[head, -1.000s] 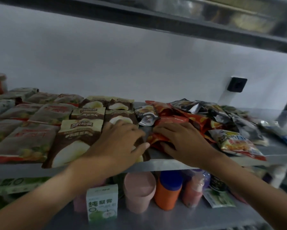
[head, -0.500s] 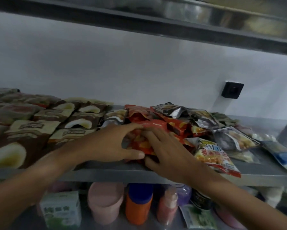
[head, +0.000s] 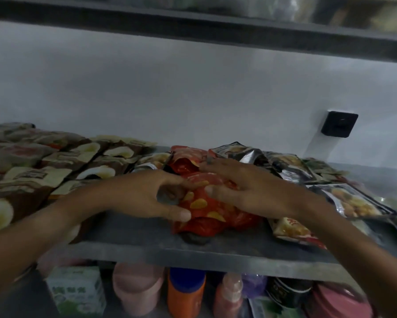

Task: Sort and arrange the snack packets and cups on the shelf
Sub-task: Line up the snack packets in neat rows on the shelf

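Observation:
A bunch of red snack packets (head: 206, 211) with yellow chip pictures lies near the front of the grey metal shelf (head: 147, 251). My left hand (head: 144, 196) grips the bunch's left side, thumb at the front and fingers curled over the top. My right hand (head: 245, 191) lies over its right side with fingers spread. Brown-and-cream packets (head: 32, 180) lie in neat rows on the left. Silver-and-black packets (head: 291, 168) are heaped on the right.
A lower shelf holds a pink cup (head: 136, 288), an orange bottle with a blue cap (head: 185, 294), a green-and-white carton (head: 77, 291) and a small pink bottle (head: 228, 297). A black box (head: 338, 123) is fixed to the white back wall. Another shelf (head: 216, 31) runs overhead.
My left hand has left the brown packets and closed on the red bunch. Both hands have gathered the red packets together toward the shelf's front. The view has shifted right.

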